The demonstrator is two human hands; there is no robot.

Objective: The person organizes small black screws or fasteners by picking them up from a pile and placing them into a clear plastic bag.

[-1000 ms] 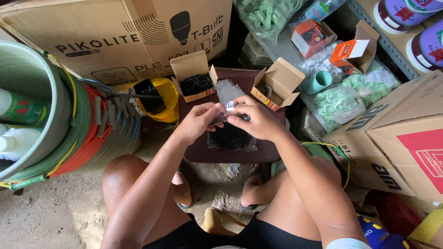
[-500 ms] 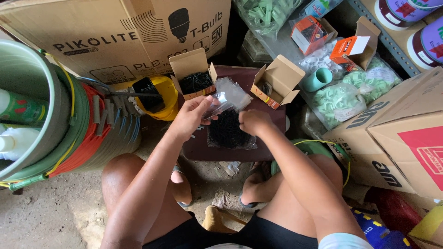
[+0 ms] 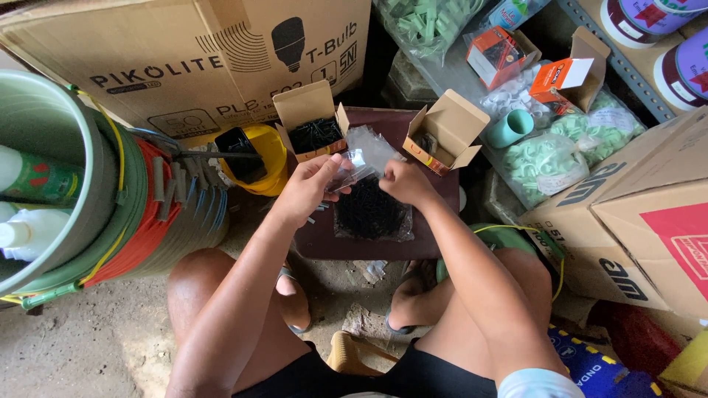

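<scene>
Plastic bag [image 3: 366,155], small and clear, is pinched between my left hand [image 3: 306,188] and my right hand [image 3: 404,183], just above the pile of black screws [image 3: 369,210]. I judge it light, thin and slippery, so holding it at the mouth edges is safest.

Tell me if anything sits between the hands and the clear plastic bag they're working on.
Nothing visible does: the left hand and right hand both already pinch the top of the clear plastic bag, above the dark screws inside it.
</scene>
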